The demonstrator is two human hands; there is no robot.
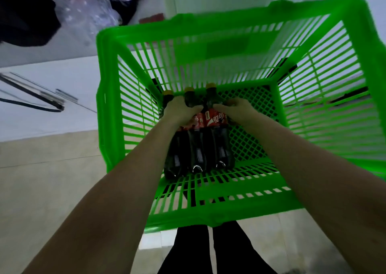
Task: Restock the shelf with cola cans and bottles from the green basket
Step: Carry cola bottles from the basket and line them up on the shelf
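Note:
A green slatted basket [208, 206] stands on the floor in front of me. Inside it lie three dark cola bottles [196, 148] side by side, with red labels and yellow caps pointing away from me. Both my arms reach down into the basket. My left hand [179, 111] grips the left and middle bottles near their shoulders. My right hand [236, 110] curls round the right bottle from the other side. No cans show in the basket. The shelf is out of view.
Pale floor tiles [52, 179] lie to the left. A white surface [52, 106] with dark thin rods sits at the left. Clear plastic wrap [87, 8] and dark cloth lie at the top left. My dark trouser legs [208, 252] show below the basket.

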